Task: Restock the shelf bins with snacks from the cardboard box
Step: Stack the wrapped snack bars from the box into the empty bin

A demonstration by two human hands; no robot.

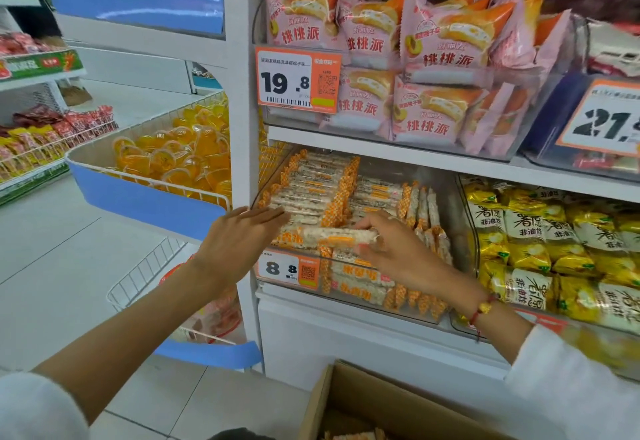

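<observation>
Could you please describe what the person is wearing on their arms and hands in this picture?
Both forearms are bare, with fluffy white sleeves pushed up, the left sleeve and the right sleeve. A red cord bracelet with a gold bead circles the right wrist. No gloves.

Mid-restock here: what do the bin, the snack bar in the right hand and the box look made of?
Bin: clear, glossy hard plastic, it seems; packs show through its walls. Snack bar in the right hand: thin shiny film wrapper, crimped orange-checked ends, pale puffed filling visible. Box: matte brown cardboard, raw cut edge.
</observation>
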